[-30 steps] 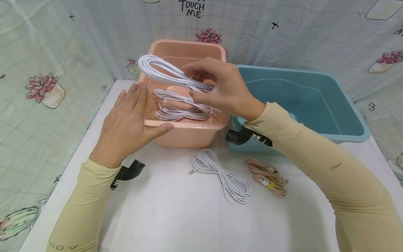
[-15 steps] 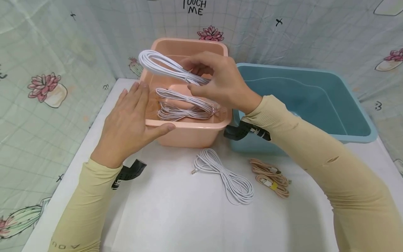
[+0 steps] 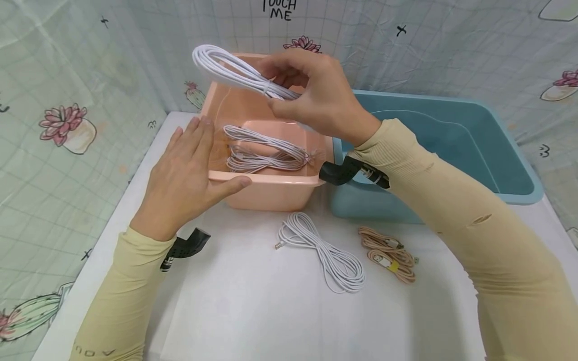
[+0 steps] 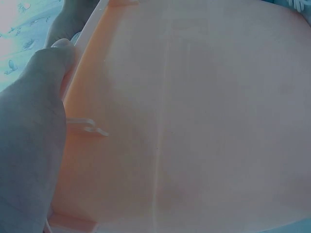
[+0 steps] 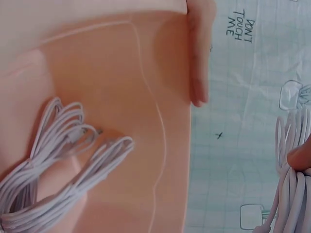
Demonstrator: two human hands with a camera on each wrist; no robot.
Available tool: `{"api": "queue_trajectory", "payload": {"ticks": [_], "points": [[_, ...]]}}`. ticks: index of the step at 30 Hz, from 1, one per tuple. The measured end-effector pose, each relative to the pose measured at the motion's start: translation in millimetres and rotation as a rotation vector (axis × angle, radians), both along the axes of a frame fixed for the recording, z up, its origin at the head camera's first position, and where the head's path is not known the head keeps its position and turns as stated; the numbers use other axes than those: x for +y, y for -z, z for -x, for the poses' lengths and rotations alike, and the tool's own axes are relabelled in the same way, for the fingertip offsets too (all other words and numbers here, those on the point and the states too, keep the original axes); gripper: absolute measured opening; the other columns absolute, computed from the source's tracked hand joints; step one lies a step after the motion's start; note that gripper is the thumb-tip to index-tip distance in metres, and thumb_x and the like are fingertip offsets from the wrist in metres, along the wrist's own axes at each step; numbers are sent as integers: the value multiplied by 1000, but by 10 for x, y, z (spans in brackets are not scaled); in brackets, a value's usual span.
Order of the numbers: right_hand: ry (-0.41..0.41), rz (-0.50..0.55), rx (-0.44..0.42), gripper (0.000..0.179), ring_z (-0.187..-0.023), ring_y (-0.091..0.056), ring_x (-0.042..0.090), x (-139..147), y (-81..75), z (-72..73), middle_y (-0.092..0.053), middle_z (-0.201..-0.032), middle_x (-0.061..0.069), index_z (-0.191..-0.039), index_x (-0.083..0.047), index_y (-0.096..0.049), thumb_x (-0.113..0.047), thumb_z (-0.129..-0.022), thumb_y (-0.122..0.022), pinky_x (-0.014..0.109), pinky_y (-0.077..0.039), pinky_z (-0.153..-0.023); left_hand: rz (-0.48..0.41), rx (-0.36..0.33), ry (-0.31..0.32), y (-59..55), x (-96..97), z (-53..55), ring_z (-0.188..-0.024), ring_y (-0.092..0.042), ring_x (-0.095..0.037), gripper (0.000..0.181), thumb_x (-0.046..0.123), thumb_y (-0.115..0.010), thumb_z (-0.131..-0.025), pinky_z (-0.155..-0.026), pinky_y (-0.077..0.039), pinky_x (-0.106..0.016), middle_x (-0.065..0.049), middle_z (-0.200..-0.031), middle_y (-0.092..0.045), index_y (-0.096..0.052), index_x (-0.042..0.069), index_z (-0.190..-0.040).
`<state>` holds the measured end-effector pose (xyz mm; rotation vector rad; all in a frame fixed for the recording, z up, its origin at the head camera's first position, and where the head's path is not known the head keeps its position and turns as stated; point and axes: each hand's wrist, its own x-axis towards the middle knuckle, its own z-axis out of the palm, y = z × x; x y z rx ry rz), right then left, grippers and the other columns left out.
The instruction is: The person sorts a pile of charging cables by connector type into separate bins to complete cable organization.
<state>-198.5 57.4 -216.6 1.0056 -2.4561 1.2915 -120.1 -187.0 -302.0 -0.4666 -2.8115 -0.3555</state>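
The right hand (image 3: 316, 95) pinches a white cable bundle (image 3: 258, 84) over the peach bin (image 3: 271, 198), one end hidden behind thumb and palm. The left hand (image 3: 180, 178) rests on the bin's rim, fingers straight, thumb spread — it is cut off in its own wrist view — while below the right hand white coils (image 3: 291, 149) overlap, hard to tell apart.
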Motion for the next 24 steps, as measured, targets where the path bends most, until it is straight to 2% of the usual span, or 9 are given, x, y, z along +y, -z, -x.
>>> {"api": "queue_trajectory", "payload": {"ticks": [9, 18, 24], "points": [[54, -45, 24, 42, -93, -62, 4, -56, 65, 225, -69, -113, 2, -122, -9, -66, -7, -80, -72, 16, -53, -88, 0, -1, 7, 3, 20, -2, -154, -18, -26, 110, 75, -57, -79, -127, -13, -46, -12, -163, -19, -16, 8, -155], [105, -83, -33, 43, -92, -59, 1, -151, 90, 350, -68, -114, 1, -123, -13, -65, -8, -81, -71, 14, -51, -87, 11, -19, -6, -11, 16, -13, -155, -14, -23, 110, 77, -54, -79, -128, -11, -44, -10, -163, -18, -14, 9, -156], [106, -136, -79, 42, -92, -58, 2, -189, 173, 448, -67, -113, -1, -121, -15, -65, -10, -80, -73, 14, -51, -87, 13, -9, -8, -1, 1, -9, -154, -15, -24, 111, 76, -56, -79, -128, -11, -44, -12, -163, -19, -14, 9, -156]]}}
